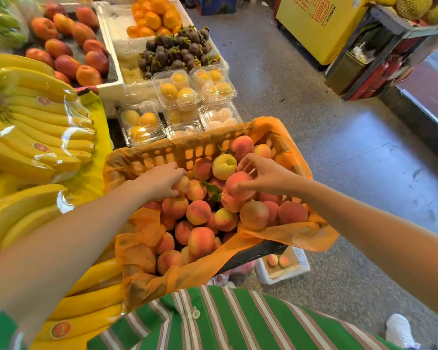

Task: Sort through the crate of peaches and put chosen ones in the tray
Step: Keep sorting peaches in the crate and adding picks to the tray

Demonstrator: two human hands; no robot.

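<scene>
A slatted crate (162, 154) lined with orange paper stands in front of me, heaped with red and yellow peaches (199, 212). My left hand (162, 179) reaches into the far left of the pile with its fingers closed around a small peach (182, 185). My right hand (261, 174) grips a reddish peach (238, 184) near the top of the heap, just below a pale yellow peach (224, 166). A white foam tray (300, 261) holding two peaches (278, 260) sits on the floor below the crate's right corner.
Wrapped banana bunches (36, 127) fill the yellow stand to my left. Clear boxes of yellow fruit (177, 93), mangosteens (177, 50), oranges (154, 16) and red fruit (68, 44) lie beyond the crate. The speckled floor (314, 122) stretches right toward a yellow box (321, 24) and a shelf.
</scene>
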